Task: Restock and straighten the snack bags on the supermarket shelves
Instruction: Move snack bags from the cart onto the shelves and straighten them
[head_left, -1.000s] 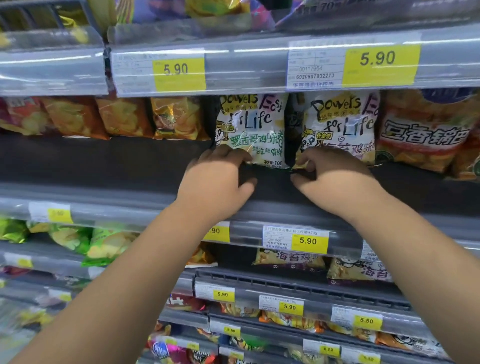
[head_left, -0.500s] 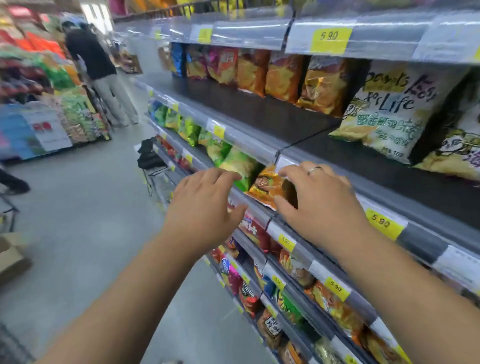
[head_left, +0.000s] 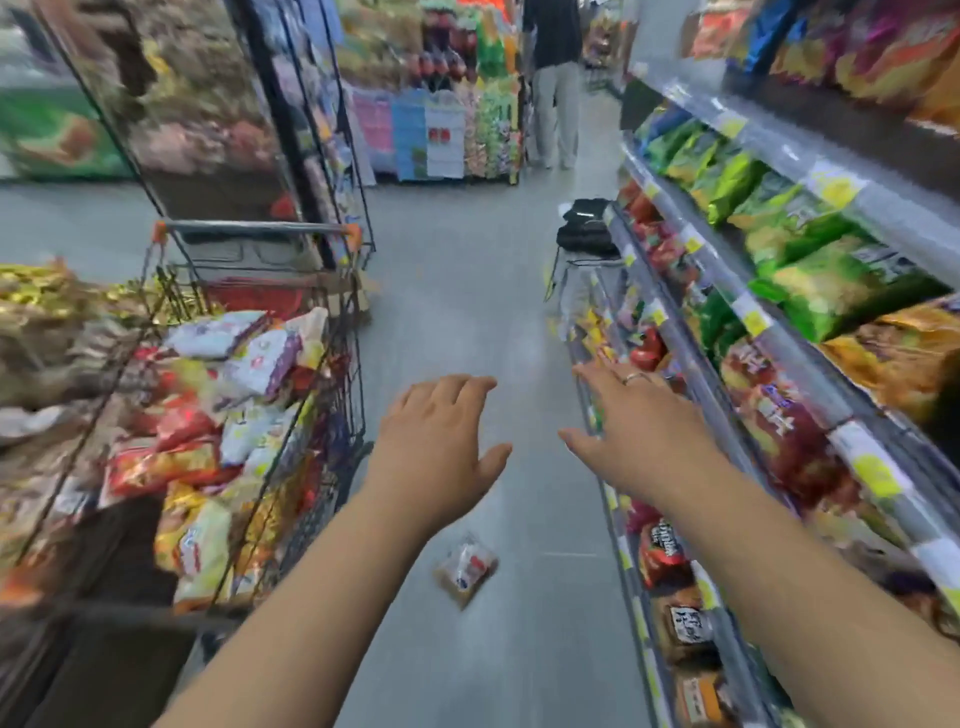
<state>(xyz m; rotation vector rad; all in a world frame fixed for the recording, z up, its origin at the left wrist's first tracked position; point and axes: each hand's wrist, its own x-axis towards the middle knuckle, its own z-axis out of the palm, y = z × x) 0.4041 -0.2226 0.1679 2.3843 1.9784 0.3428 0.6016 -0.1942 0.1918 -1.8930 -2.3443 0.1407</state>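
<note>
Grey floor runs down a supermarket aisle, all of it blurred. Nearest, the left hand and right hand reach forward above it, fingers spread and loose, holding nothing; a ring sits on the right one. Under the left wrist a small packet lies on the floor. Left of the hands a wire cart is heaped with snack bags. On the right, shelves carry rows of green bags and red ones. Far down the aisle a person stands.

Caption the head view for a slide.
Left hand and right hand, both open, between cart and shelves; bag on floor.
</note>
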